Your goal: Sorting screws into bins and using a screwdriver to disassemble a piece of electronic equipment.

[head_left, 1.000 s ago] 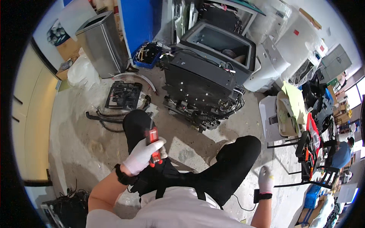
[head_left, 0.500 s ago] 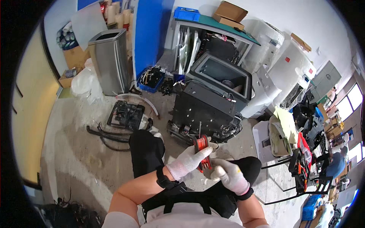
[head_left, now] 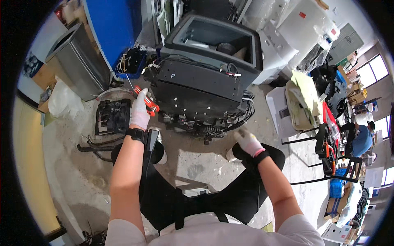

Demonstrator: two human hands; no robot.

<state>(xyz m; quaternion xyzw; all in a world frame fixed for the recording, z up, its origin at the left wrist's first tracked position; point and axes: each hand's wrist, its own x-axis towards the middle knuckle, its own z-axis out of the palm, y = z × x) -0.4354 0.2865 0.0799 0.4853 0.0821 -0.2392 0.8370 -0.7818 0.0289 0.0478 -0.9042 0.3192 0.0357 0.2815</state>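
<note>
My gloved left hand [head_left: 141, 108] is closed around a red folding hex key set [head_left: 152, 107], with one thin metal key [head_left: 129, 83] sticking out up and to the left. It is held just left of a black metal machine [head_left: 199, 88], apart from it. The machine's dark front plate has several small holes and screws, with cables along its upper edge and a cable bundle at its right. My gloved right hand [head_left: 249, 143] hovers above my right knee, below the machine's right end. Its fingers reach forward, slightly blurred, and nothing shows in them.
A black frame part [head_left: 113, 117] and black hoses [head_left: 96, 148] lie on the floor at left. Behind stand a blue bin of cables [head_left: 130, 63] and a steel trash can [head_left: 78, 61]. At right are a chair holding tools [head_left: 326, 145] and a seated person in blue [head_left: 361, 141].
The view has shifted closer to the machine. My hands have parted: the left carries the hex key set forward and left, while the right has let go and moved toward the machine.
</note>
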